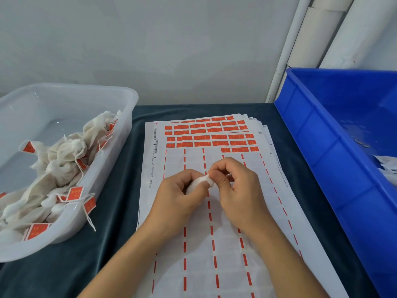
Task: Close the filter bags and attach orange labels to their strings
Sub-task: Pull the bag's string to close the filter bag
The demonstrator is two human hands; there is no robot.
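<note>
A small white filter bag point(200, 183) is held over the label sheets at the middle of the table. My left hand point(178, 194) is curled round its body. My right hand point(236, 186) pinches the bag's top end between thumb and fingers. The bag's string is hidden by my fingers. A stack of white label sheets point(193, 244) lies under both hands. Several rows of orange labels point(211, 134) remain on its far part, while the near part shows only red dashed lines.
A clear plastic tub point(120, 125) at the left holds several white filter bags with orange labels point(58, 168). A blue crate point(322, 147) stands at the right with a few white bags point(388, 166) inside. Dark cloth point(111, 211) covers the table. White pipes stand at the back right.
</note>
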